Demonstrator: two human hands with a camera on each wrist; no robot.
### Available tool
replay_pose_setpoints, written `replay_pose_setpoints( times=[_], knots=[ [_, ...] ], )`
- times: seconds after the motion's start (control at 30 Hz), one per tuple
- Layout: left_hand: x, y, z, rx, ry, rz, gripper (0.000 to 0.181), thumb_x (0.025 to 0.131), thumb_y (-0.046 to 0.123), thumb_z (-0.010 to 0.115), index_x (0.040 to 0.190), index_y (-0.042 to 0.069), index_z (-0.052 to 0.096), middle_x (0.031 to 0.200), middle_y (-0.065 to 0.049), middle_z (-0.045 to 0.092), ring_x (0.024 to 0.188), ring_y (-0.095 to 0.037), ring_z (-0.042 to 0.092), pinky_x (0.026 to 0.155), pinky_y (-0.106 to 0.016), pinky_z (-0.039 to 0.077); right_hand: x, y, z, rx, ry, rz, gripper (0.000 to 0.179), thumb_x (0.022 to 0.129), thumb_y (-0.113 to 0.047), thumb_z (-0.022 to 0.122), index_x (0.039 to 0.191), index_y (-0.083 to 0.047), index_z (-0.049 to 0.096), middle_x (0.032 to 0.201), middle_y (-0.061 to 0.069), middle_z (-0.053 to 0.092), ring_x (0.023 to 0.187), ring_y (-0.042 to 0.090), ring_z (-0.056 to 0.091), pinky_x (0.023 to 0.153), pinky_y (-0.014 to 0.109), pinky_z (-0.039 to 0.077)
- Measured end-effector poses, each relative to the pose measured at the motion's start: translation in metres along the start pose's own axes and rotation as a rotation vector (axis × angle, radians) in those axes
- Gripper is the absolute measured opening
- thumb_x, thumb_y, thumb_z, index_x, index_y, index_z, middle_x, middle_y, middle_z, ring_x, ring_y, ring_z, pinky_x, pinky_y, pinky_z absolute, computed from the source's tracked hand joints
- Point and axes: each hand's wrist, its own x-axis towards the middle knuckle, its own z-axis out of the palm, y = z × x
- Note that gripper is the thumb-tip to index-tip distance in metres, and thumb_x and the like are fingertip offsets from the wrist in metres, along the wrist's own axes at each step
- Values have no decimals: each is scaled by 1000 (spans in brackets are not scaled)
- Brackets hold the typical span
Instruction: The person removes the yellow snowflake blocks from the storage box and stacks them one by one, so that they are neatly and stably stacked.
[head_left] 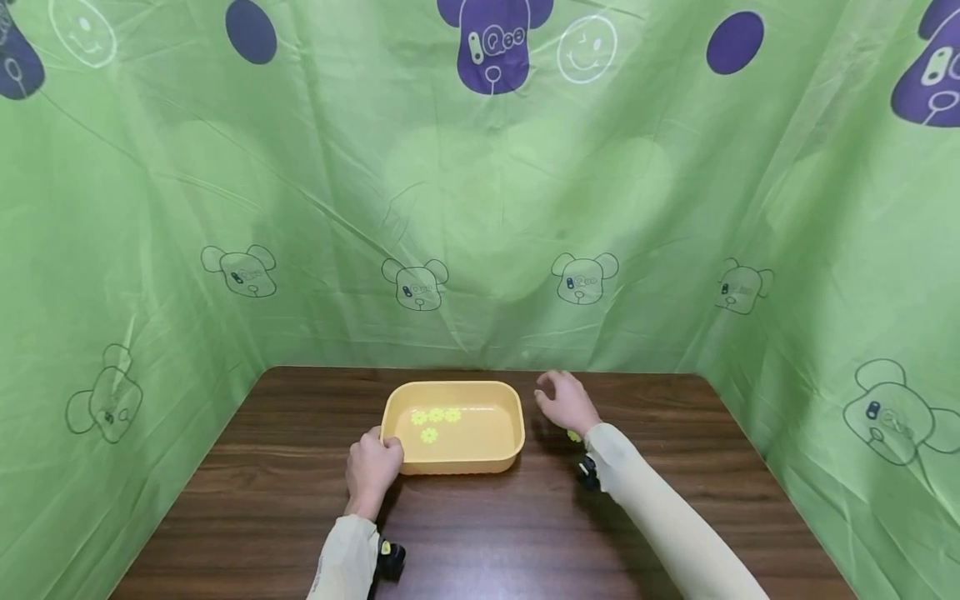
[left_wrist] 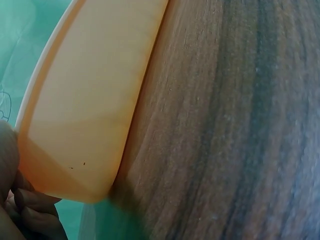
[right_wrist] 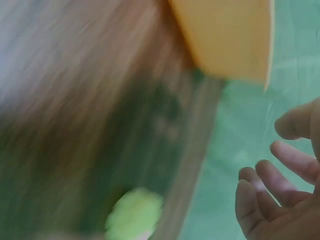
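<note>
My left hand [head_left: 372,468] grips the near left corner of a yellow plastic basin [head_left: 461,467], thumb over the rim. In the left wrist view its curled fingers [left_wrist: 40,210] lie against the outside of the basin wall [left_wrist: 80,110]. Inside the basin lie several yellow-green flower-shaped pieces [head_left: 429,435]. Right of the basin, my right hand [head_left: 567,404] is held above the table with fingers loosely bent, nothing between thumb and fingertips. Another yellow-green flower piece [head_left: 573,435] is partly hidden below that wrist; in the right wrist view this piece [right_wrist: 135,215] is blurred.
The basin stands on a dark wood-grain table [head_left: 277,467]. Behind and on both sides hangs a green curtain [head_left: 495,175] printed with cartoon bear heads. Black wrist cameras sit on the left wrist [head_left: 391,560] and the right wrist [head_left: 588,472].
</note>
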Motion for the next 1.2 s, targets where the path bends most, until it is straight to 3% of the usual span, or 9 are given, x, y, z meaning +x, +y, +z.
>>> replay_pose_setpoints(
  times=[0.23,0.4,0.63,0.87,1.07,1.2],
  knots=[
    [0,1,1,14,3,-8,25,88,20,53,93,5,71,87,-23,71,73,-39,65,61,-50,47,17,-54,14,23,16,-112,27,94,-24,65,117,-10,68,107,5,64,100,23,63,89,42,52],
    [-1,0,1,23,-4,-9,23,88,20,52,89,6,70,85,-23,70,72,-40,65,59,-50,46,25,-77,32,34,-55,-184,29,96,-24,63,122,-11,65,109,9,63,101,24,62,87,40,51],
    [-1,0,2,21,20,-15,21,86,20,53,85,6,69,83,-22,70,71,-39,64,57,-49,45,25,-88,59,2,-175,-248,29,95,-20,63,120,-5,66,110,12,65,102,29,64,86,41,52],
    [2,-1,2,25,29,-14,21,86,20,53,84,6,68,84,-23,70,73,-41,65,58,-50,45,21,-89,83,-150,-291,-374,30,96,-8,54,120,4,69,120,17,71,117,33,65,102,44,49],
    [1,0,1,24,12,-19,22,86,20,51,86,6,68,84,-22,70,72,-39,64,59,-49,45,10,-89,89,-450,-395,-512,18,99,-14,52,90,-11,67,99,2,71,100,20,67,94,39,48],
    [1,-1,0,27,9,-22,23,86,21,51,88,6,69,85,-22,70,73,-39,64,59,-49,46,5,-91,88,-485,-393,-484,24,93,-15,57,70,-16,56,75,-4,60,77,16,61,82,36,48]
  ],
)
